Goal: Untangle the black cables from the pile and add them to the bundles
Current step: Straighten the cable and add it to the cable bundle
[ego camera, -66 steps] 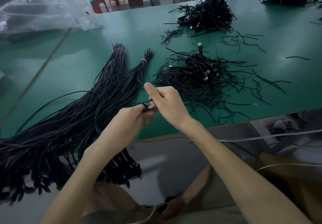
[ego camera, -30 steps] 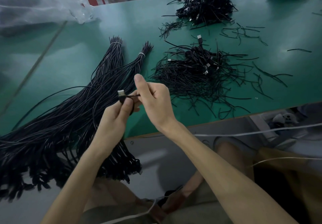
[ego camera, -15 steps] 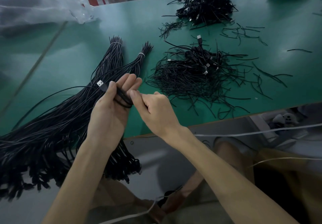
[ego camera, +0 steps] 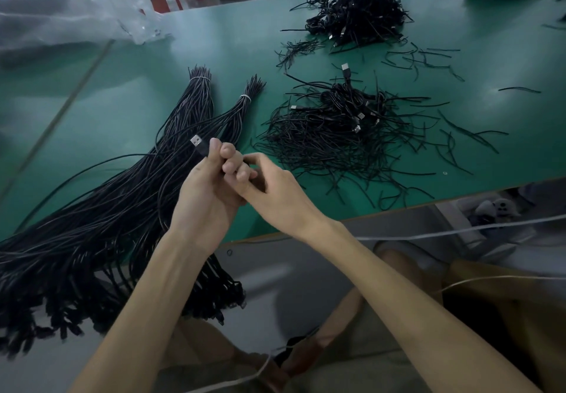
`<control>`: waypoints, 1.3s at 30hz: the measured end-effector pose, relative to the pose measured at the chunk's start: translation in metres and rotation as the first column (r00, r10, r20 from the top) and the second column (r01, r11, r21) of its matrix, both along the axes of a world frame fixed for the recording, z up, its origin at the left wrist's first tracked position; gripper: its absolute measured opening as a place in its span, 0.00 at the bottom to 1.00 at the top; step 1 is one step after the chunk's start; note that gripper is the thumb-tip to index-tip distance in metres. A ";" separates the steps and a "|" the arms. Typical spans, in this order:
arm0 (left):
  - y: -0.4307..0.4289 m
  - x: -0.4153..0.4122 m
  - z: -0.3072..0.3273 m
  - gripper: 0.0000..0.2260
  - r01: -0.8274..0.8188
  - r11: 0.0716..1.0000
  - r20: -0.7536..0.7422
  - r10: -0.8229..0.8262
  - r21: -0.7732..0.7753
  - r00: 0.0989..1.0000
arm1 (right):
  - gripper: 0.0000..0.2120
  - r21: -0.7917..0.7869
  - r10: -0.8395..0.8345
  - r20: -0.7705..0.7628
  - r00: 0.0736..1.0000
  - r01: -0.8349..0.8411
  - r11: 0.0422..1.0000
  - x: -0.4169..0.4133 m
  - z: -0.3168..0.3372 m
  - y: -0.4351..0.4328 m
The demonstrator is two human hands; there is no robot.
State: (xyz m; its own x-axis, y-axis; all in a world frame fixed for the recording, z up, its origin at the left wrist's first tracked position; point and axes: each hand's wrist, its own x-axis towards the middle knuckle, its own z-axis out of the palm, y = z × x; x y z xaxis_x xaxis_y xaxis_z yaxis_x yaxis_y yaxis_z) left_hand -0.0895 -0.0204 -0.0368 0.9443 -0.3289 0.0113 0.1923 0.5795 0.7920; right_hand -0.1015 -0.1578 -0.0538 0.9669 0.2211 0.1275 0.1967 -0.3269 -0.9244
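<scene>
Left hand (ego camera: 208,190) fisted round cable (ego camera: 202,149); right hand (ego camera: 275,190) curled, hold unclear; pull it straight before laying on bundles (ego camera: 199,101) left of pile (ego camera: 337,129).

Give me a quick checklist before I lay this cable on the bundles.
1. Cable gripped in left hand, its end sticking out above the fist: ok.
2. Cable free of the pile: cannot tell, its length is hidden behind the hands.
3. Right hand holding the cable: cannot tell, fingertips tucked against the left fingers.
4. Bundles within reach, lying just beside the left hand: ok.
5. White ties on both bundles: ok.
</scene>
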 end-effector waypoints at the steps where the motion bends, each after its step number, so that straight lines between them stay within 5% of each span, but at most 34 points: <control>1: 0.000 -0.001 -0.001 0.17 0.021 1.000 0.030 -0.021 0.003 0.999 | 0.19 0.031 0.002 -0.027 1.000 -0.001 1.000 0.001 0.002 -0.001; 6: 0.001 -0.006 -0.001 0.15 0.074 0.995 0.082 -0.079 0.062 0.994 | 0.07 0.175 0.017 -0.029 0.999 -0.011 0.985 0.005 0.003 -0.005; 19: 0.049 -0.008 0.006 0.19 0.224 0.904 0.207 -0.313 0.364 0.927 | 0.11 0.400 -0.083 0.055 0.995 0.054 0.915 -0.008 -0.002 -0.002; 29: 0.038 -0.015 -0.003 0.12 -0.024 0.797 0.201 -0.123 0.603 0.972 | 0.14 -0.156 0.030 -0.043 0.999 -0.036 0.987 -0.004 0.003 -0.009; 34: 0.018 -0.019 0.001 0.13 -0.227 0.741 0.321 0.016 0.632 0.947 | 0.12 -0.166 0.023 -0.097 0.995 -0.039 0.985 -0.001 0.007 -0.012; 39: 0.001 -0.026 0.008 0.10 -0.263 0.754 0.388 0.012 0.602 0.922 | 0.13 -0.158 -0.021 -0.140 0.990 -0.002 0.987 0.000 0.009 -0.013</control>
State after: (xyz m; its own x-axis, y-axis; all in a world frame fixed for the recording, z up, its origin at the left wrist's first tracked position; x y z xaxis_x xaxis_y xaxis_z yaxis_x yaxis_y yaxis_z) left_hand -0.1150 -0.0190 -0.0283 0.9535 -0.2445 0.1760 -0.2008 -0.0806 0.9763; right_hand -0.1011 -0.1711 -0.0445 0.9748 0.2182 -0.0453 0.0647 -0.4717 -0.8794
